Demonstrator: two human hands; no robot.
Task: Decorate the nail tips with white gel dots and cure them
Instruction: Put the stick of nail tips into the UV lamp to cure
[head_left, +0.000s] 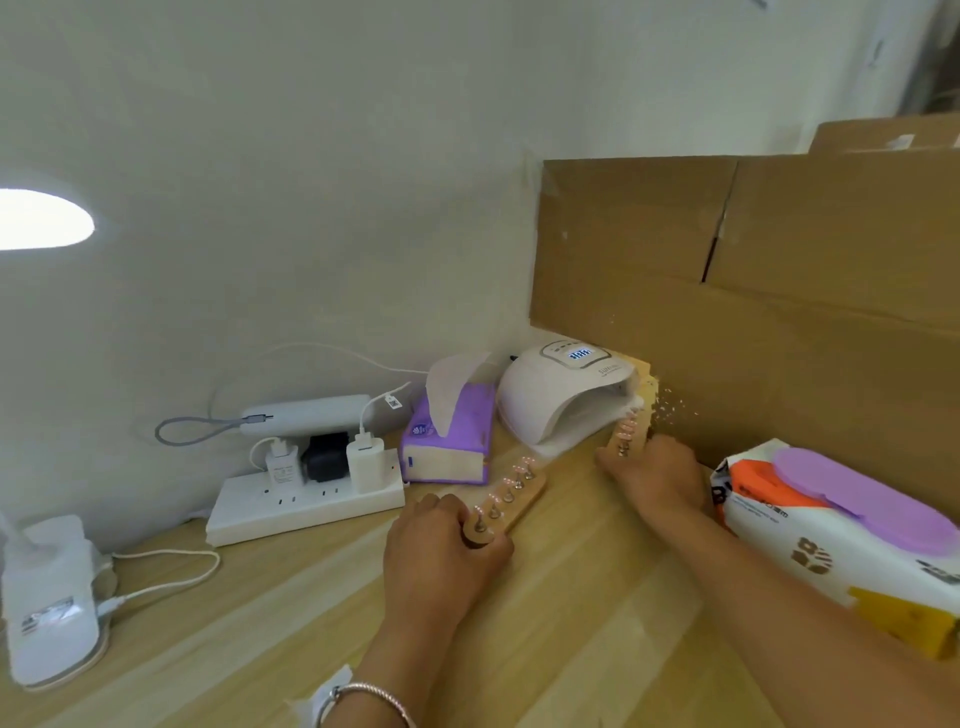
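Two wooden holder strips carry rows of pink nail tips on pegs. My left hand (441, 551) grips the near end of one strip (511, 499), which lies on the wooden table pointing toward the tissue pack. My right hand (657, 475) grips the second strip (629, 434), whose far end reaches into the mouth of the white curing lamp (563, 397). The lamp's display is lit blue. No gel bottle or dotting tool is in view.
A purple tissue pack (449, 441) sits left of the lamp. A white power strip (306, 499) with chargers and cables lies further left. A cardboard wall (753, 291) stands behind. A wipes pack (841, 540) is at right; a white device (49, 597) at left.
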